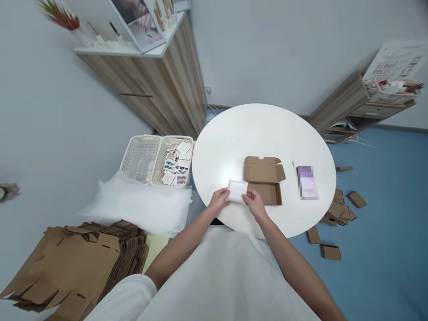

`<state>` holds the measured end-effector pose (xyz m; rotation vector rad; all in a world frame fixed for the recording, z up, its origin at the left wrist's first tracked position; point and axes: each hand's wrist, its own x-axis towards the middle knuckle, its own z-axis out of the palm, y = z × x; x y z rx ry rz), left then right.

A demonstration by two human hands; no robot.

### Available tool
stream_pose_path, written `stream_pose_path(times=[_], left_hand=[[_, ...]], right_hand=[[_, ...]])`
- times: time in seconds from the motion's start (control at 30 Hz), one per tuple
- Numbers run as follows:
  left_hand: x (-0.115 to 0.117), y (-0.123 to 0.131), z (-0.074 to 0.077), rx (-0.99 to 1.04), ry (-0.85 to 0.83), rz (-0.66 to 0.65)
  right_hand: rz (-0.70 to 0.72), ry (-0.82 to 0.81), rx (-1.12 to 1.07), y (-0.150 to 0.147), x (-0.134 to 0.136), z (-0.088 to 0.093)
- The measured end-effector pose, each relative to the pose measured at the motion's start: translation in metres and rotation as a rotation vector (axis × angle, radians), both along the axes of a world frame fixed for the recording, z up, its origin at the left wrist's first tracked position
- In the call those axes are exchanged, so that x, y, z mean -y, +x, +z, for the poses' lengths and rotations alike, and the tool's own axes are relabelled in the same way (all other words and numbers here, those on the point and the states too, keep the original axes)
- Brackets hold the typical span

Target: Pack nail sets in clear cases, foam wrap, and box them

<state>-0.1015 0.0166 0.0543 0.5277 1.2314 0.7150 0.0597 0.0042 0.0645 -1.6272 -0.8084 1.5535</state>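
Note:
Between my two hands is a small white wrapped packet (pixel 237 191), held above the near part of the round white table (pixel 227 142). My left hand (pixel 219 200) pinches its left edge, and my right hand (pixel 254 203) grips its right edge. Just right of the packet an open brown cardboard box (pixel 264 174) lies with its lid folded back; the right hand overlaps its near left corner. What the wrapping contains cannot be made out.
A purple and pink item (pixel 306 183), blurred, lies right on the table. White baskets (pixel 171 160) hold carded pieces and clear trays. Translucent wrapping sheets (pixel 143 205) and flat cardboard blanks (pixel 76 263) are stacked at left. Folded brown boxes (pixel 339 209) lie on the floor.

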Motion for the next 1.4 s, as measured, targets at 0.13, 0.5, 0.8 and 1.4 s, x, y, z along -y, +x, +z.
stream_pose_path(times=[0.13,0.5,0.8,1.4], left_hand=[[0.008,0.047,0.007,-0.155,0.102,-0.124],[-0.008,0.109,0.003,-0.737,0.370,-0.342],[-0.012,0.125,-0.003,-0.959,0.376,-0.548],[-0.013,0.124,-0.008,-0.894,0.482,-0.525]], right_hand=[[0.029,0.001,0.021,0.051,0.010,0.008],[0.234,0.013,0.346,0.125,-0.012,-0.013],[0.382,0.051,0.725,0.129,-0.021,-0.014],[0.447,0.162,0.655,0.135,-0.019,-0.024]])
